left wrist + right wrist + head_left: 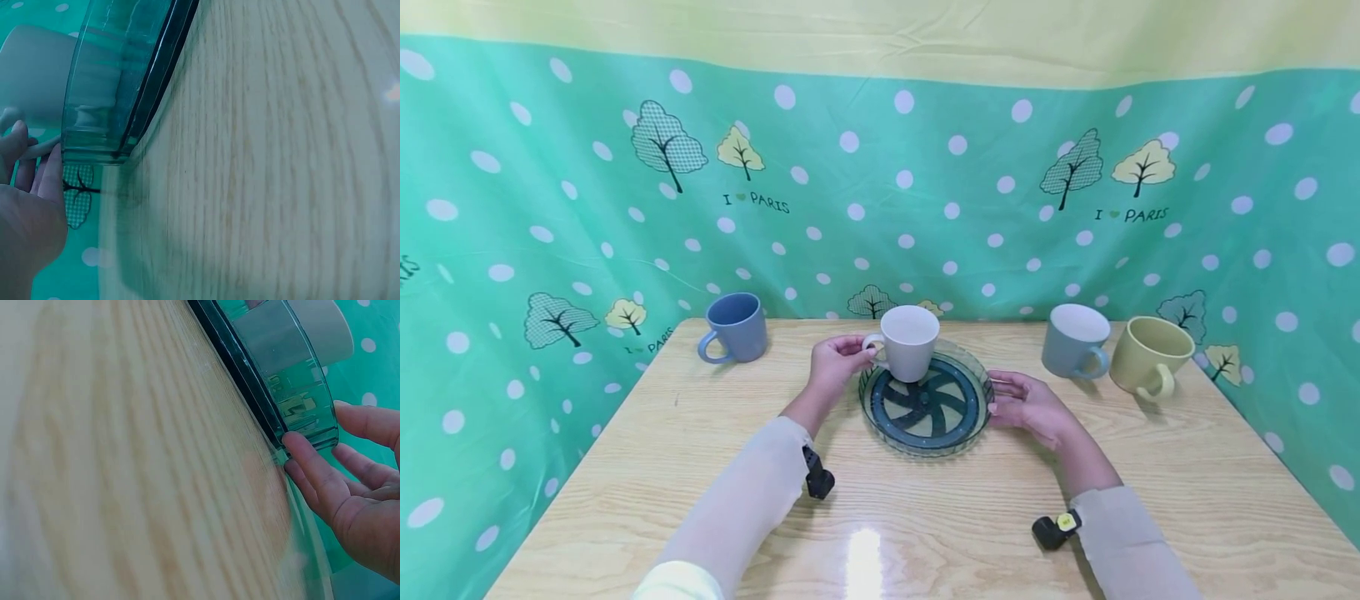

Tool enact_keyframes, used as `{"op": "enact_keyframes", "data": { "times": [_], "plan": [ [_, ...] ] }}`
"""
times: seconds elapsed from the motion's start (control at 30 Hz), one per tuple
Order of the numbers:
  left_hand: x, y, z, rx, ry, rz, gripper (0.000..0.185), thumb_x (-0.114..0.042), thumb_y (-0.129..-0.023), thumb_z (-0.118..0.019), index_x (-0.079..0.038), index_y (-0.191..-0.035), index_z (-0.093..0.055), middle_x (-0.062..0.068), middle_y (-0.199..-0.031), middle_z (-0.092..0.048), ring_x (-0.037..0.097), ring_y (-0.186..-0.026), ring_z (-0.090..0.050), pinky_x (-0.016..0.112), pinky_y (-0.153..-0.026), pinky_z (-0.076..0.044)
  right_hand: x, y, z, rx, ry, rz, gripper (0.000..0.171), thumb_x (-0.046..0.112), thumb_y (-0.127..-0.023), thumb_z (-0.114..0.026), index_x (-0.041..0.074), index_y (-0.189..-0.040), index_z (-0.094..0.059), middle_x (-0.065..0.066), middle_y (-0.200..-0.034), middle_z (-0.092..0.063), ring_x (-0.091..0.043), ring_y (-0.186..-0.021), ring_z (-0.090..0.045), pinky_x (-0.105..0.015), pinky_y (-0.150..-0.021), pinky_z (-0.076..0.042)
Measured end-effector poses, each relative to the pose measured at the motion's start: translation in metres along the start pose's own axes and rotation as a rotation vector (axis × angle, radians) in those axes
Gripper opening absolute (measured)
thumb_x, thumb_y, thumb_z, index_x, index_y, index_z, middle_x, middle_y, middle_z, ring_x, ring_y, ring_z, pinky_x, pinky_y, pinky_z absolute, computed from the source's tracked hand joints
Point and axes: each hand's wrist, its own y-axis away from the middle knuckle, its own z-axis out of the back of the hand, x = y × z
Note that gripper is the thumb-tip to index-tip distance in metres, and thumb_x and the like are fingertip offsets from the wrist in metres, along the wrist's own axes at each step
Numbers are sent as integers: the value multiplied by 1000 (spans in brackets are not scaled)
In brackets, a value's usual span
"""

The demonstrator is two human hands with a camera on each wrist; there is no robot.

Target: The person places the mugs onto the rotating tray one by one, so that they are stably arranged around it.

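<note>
A white mug (910,343) is upright over the back left part of a round, clear green-tinted tray (925,446) with a dark spoked base. My left hand (838,365) pinches the mug's handle with thumb and fingers. In the left wrist view the lower part of the mug (37,75) shows through the tray's clear wall (94,134). At the tray's right side is my right hand (1026,407), its fairly straight fingers touching the outer wall. The right wrist view has these fingers (312,465) spread from rim to base.
A blue mug (737,327) stands at the back left of the wooden table (700,467). Back right, a grey-blue mug (1071,346) with a white inside stands beside a yellow mug (1142,358). Behind the table hangs a green dotted cloth (850,208).
</note>
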Motion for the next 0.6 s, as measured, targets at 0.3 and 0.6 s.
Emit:
{"op": "enact_keyframes", "data": {
  "times": [0.3, 0.6],
  "plan": [
    [-5, -2, 5, 52, -100, -27, 32, 12, -77, -74, 6, -108, -67, 18, -100, -70, 18, -84, -68, 32, -77, -61, -1, 0, -1, -6, -3, -7, 73, -12, -86, -59, -7, -150, -22, -35, -147, -30, -47, -130, -41, -45, -92, -55],
    [-8, -8, 9, 58, -161, -67, 28, 10, -80, -73, 6, -108, -68, 20, -103, -69, 21, -89, -68, 30, -78, -60, 0, 0, 1, 9, 0, -5, 75, -10, -86, -60, -6, -150, -22, -35, -147, -29, -47, -130, -42, -45, -93, -54]
  ]
}}
